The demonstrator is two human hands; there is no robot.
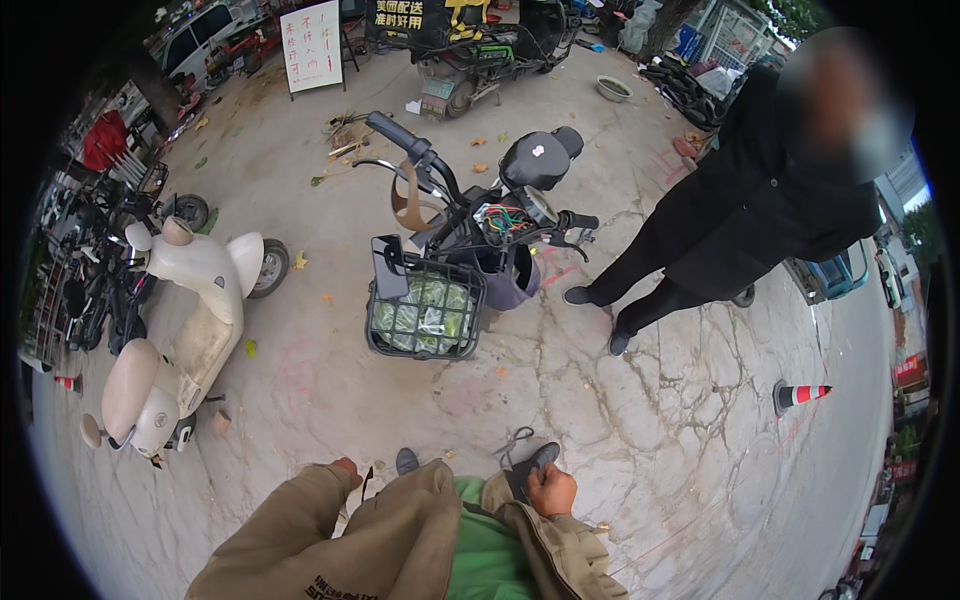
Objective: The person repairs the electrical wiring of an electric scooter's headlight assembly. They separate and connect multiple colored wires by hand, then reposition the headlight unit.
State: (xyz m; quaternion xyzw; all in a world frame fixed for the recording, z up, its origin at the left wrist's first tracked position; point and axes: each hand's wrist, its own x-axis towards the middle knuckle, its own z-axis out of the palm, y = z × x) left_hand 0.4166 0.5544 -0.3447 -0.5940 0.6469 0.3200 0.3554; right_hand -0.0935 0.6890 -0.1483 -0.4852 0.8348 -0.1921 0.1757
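Observation:
My right hand (552,491) is closed in a fist low in front of me, beside the open tan jacket. A thin dark looped cord (516,438) shows just beyond it; whether the fist grips it, I cannot make out. Only a small part of my left hand (348,471) shows past its sleeve, with its fingers mostly hidden. Close to it is a thin dark strip (368,484). Ahead, apart from both hands, stands an electric scooter with bare coloured wires (503,217) at its handlebar. Its black basket (428,352) holds green-and-clear packages, and a phone (389,266) rests at its rim.
A person in dark clothes (735,215) stands at the right, near a red-and-white traffic cone (802,396). A cream scooter (215,325) is parked at the left. Farther off are a sign board (311,48), a delivery scooter (480,60) and a bowl (614,89). The pavement is cracked.

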